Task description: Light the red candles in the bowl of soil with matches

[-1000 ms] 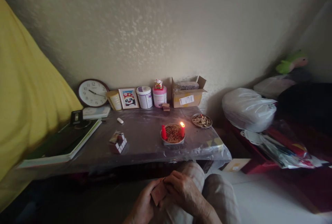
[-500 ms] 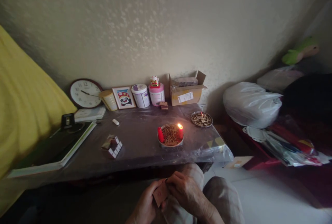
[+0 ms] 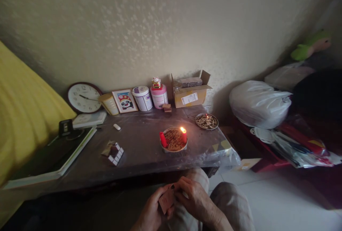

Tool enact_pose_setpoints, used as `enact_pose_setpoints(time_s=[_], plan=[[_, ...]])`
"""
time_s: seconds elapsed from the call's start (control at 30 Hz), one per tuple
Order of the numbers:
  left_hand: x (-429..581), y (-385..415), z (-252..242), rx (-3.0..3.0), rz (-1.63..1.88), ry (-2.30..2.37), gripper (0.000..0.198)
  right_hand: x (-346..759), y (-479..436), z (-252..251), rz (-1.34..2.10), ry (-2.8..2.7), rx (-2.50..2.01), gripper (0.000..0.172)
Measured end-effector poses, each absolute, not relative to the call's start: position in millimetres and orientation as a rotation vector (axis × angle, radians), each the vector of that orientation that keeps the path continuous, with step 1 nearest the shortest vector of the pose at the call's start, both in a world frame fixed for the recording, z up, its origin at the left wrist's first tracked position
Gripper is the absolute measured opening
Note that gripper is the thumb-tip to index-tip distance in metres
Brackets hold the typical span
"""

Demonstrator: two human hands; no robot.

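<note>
Low over my lap, my left hand (image 3: pixel 153 206) is closed around a small brown cardboard matchbox (image 3: pixel 166 199), thumb along its upper edge. My right hand (image 3: pixel 192 199) is at the box's upper right corner with its fingers curled and pinched together. What sits between those fingertips is hidden. On the table ahead, a round tin (image 3: pixel 174 148) filled with brown grains holds two red candles. The right candle (image 3: pixel 184 137) burns; the left candle (image 3: pixel 162 140) shows no flame. A plate of used matchsticks (image 3: pixel 206 121) lies farther back to the right.
Along the wall stand a clock (image 3: pixel 84 97), a panda picture (image 3: pixel 124 101), two canisters and an open cardboard box (image 3: pixel 190 97). A white-faced puzzle cube (image 3: pixel 115 155) and a large book (image 3: pixel 53 159) lie left. White bags (image 3: pixel 259 102) are piled on the right.
The view has shifted slightly, so the table items sit a little farther left. Both hands stay together at the matchbox, with the right fingers barely moved.
</note>
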State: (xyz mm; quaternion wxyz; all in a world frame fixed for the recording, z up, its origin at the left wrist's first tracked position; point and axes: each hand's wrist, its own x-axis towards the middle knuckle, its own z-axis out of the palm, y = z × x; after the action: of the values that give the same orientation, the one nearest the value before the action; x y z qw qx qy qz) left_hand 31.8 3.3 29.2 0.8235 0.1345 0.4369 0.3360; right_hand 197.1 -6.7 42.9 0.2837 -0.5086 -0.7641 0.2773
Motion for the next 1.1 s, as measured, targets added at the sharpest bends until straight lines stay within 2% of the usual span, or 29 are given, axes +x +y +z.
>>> enact_pose_setpoints(time_s=[0.23,0.6,0.87,1.1], plan=[[31.7,2.0,27.8,0.339,0.724,0.844,0.029,197.8,-9.0,48.7,0.806,-1.98,-1.347,0.022],[33.0,-0.1,28.8,0.359,0.685,0.788,0.024,202.8,-6.4,39.0,0.791,-2.015,-1.339,0.016],[29.4,-1.1,37.2,0.39,0.685,0.697,0.029,204.9,-9.2,37.7,0.788,-2.026,-1.333,0.019],[14.7,3.8,35.6,0.707,0.658,0.856,0.032,208.7,-7.9,31.9,0.769,-2.02,-1.299,0.015]])
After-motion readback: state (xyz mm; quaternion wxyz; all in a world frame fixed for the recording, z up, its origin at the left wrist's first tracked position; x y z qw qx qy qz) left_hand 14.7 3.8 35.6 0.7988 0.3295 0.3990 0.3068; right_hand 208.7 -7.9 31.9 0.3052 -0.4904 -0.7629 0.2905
